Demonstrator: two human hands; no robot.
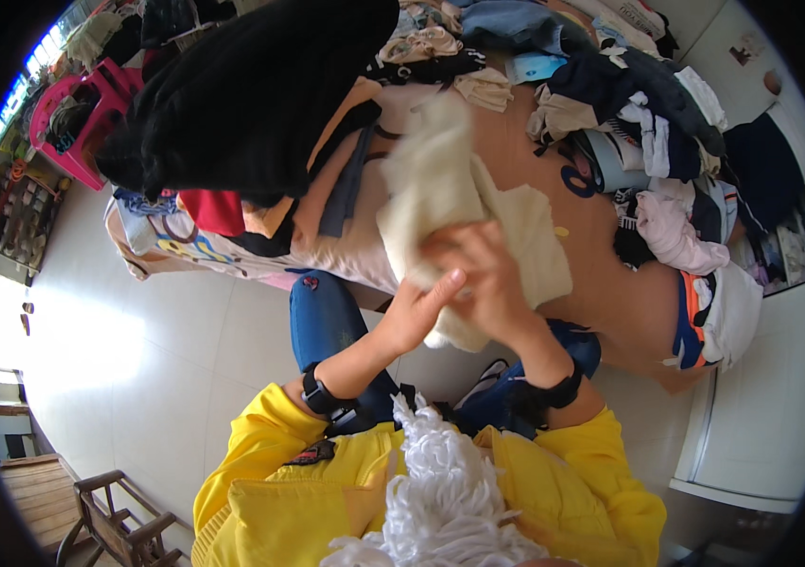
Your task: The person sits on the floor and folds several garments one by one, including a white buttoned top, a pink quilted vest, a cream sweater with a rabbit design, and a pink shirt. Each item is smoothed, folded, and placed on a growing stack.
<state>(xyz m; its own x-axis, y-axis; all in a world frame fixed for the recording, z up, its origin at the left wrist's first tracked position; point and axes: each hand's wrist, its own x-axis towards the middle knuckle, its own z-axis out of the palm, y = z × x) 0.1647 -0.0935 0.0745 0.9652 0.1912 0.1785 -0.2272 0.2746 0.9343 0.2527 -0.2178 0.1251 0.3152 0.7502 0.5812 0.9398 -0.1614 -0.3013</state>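
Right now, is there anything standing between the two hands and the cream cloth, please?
Nothing visible does: the left hand and right hand are together at the cream cloth. The big black cloth lies off to the left. Blur hides the exact finger contact.

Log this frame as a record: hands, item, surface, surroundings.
left hand: at the cream cloth, thumb extended, grip unclear
right hand: close beside the left, on the same cloth, fingers blurred, grip unclear
cloth state: loosely spread, upper part motion-blurred
surface: brown cover under scattered clothes
left of cloth: large black garment
right of cloth: light pink garment, white garment
far left: pink chair
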